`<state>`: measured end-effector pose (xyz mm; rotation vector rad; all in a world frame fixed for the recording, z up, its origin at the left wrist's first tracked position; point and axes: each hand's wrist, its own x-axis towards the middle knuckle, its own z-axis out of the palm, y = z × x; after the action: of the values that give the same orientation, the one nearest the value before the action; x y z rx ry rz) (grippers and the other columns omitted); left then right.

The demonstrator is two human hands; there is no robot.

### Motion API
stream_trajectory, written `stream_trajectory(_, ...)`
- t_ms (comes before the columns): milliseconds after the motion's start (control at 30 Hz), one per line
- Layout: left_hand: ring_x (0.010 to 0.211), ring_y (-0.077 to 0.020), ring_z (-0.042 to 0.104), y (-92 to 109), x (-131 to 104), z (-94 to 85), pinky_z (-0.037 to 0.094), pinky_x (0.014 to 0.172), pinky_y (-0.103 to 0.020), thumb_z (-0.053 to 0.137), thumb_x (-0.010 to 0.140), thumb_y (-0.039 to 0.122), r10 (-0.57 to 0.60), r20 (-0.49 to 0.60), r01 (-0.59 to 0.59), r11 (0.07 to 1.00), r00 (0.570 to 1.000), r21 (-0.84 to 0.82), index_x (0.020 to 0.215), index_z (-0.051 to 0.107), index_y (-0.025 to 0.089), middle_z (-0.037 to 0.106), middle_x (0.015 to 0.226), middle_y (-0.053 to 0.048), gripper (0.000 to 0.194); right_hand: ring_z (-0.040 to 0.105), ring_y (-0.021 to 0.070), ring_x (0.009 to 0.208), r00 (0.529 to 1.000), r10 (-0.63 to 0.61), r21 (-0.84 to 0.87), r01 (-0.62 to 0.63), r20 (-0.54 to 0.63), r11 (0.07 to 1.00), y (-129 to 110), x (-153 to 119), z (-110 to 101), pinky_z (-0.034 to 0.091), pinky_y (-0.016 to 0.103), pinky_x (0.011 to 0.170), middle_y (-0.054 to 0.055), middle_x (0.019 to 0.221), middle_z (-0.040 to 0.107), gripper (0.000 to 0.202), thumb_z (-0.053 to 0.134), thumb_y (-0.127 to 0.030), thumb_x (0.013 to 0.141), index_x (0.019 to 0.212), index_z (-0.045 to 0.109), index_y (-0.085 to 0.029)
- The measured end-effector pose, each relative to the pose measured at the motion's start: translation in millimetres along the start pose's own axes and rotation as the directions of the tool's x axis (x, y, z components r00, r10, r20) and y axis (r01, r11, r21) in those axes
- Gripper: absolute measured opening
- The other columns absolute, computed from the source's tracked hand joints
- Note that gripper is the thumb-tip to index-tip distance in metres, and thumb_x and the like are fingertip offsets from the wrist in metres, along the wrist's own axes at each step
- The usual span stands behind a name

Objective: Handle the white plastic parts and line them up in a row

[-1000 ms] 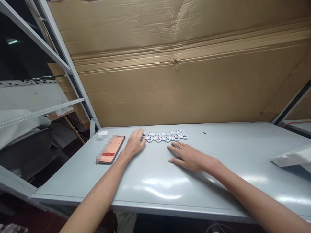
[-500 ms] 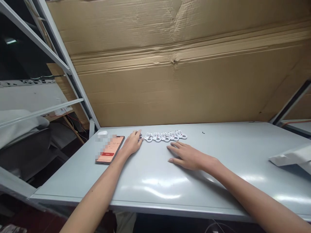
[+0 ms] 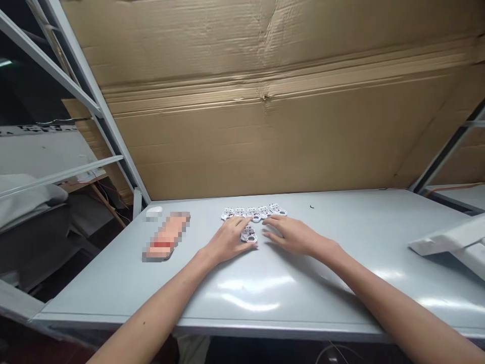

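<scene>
The left hand (image 3: 232, 237) is just left of the middle of the frame, a bit below the middle. One white piece (image 3: 249, 234) lies flat by it, with the thumb just below the piece and the fingers on its left and above it. The thumb and fingers are apart, on two sides of the piece, but I cannot tell if they pinch it. The piece has a round hole and small dark marks.

The right hand (image 3: 291, 236) is right of the middle of the frame, palm down. Its fingers are a little spread and the thumb is apart from them. It looks like it holds nothing. Its fingertips are near the row of five white pieces (image 3: 253, 213), just above the middle hand area. I cannot tell if they touch it.

All of this is on a shiny gray table (image 3: 322, 303). To the left is a phone (image 3: 168, 236) covered with blurry squares, and just above it a small white thing (image 3: 154, 210). A tiny dark bit (image 3: 311, 206) lies right of the row. At the right edge is a folded white thing (image 3: 447, 236). Big brown cardboard (image 3: 265, 146) fills the top.
</scene>
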<state>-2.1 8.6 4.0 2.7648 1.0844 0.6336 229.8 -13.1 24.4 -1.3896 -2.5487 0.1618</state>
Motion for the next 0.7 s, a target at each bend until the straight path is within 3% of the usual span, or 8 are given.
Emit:
stream_trajectory(100,0.123,-0.0297,0.051,-4,-1,-2.5,0.043,0.104,-0.042,0.071,0.083,0.049,0.022,0.035,-0.022,1.0,0.999,0.001,0.139,0.047,0.017,0.056,0.131,-0.015,0.069,0.062,0.0248,0.099,0.993,-0.056,0.02,0.059,-0.107,0.998,1,5,10,0.049,0.037,0.083,0.012,0.112,0.067,0.032,0.041,-0.033,0.099,0.114,0.065,-0.019)
stream_trajectory(267,0.126,-0.0331,0.049,-11,-2,-8.6,0.042,0.105,-0.046,0.072,0.083,0.048,0.056,0.041,-0.058,0.998,0.998,0.041,0.123,0.061,0.019,0.055,0.133,-0.015,0.051,0.062,0.0236,0.099,0.955,-0.168,0.05,0.186,-0.245,0.981,-5,12,31,0.051,0.037,0.083,0.012,0.113,0.066,0.025,0.047,-0.021,0.095,0.108,0.069,-0.018)
stream_trajectory(467,0.115,-0.0291,0.055,-4,0,-5.1,0.046,0.098,-0.042,0.066,0.088,0.047,0.095,0.024,-0.096,0.995,0.995,0.007,0.116,0.064,0.021,0.06,0.122,-0.012,0.039,0.064,0.0239,0.093,0.95,-0.157,0.065,0.18,-0.269,0.981,-6,14,34,0.052,0.036,0.078,0.013,0.109,0.068,0.023,0.05,-0.022,0.095,0.101,0.073,-0.018)
stream_trajectory(700,0.115,-0.0292,0.055,2,1,-3.9,0.045,0.099,-0.044,0.067,0.087,0.047,0.07,0.024,-0.07,0.997,0.997,0.009,0.115,0.063,0.02,0.063,0.119,-0.011,0.04,0.064,0.0228,0.091,0.946,-0.191,0.042,0.209,-0.264,0.977,-6,15,34,0.051,0.034,0.077,0.011,0.106,0.069,0.02,0.053,-0.015,0.092,0.095,0.073,-0.018)
